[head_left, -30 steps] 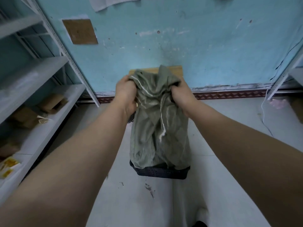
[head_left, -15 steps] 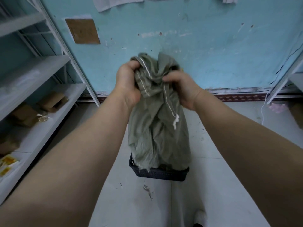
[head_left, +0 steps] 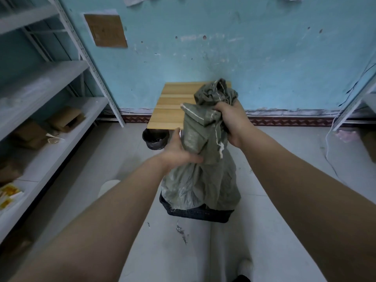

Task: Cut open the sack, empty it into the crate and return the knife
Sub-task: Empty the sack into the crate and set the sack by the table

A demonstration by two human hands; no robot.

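The dark crate (head_left: 200, 216) stands on the floor (head_left: 264, 231), near the front edge of the wooden table (head_left: 171, 102). The lower end of the grey-green sack (head_left: 203, 184) hangs into the crate and covers its opening, so the crate's contents cannot be told. A black bin (head_left: 155, 139) with a dark liner sits on the floor under the near left corner of the table; its contents are not discernible. Compared with half a second ago, when both hands clutched the bunched top of the sack side by side, the left hand (head_left: 179, 151) has dropped to the middle of the sack, and the top bunch is now held by the right hand (head_left: 232, 123) alone. Right-hand fingers are curled tightly round the gathered top fabric. The left thumb lies across the front of the sack at mid-height, and the remaining fingers wrap round its far side, mostly hidden by the cloth.
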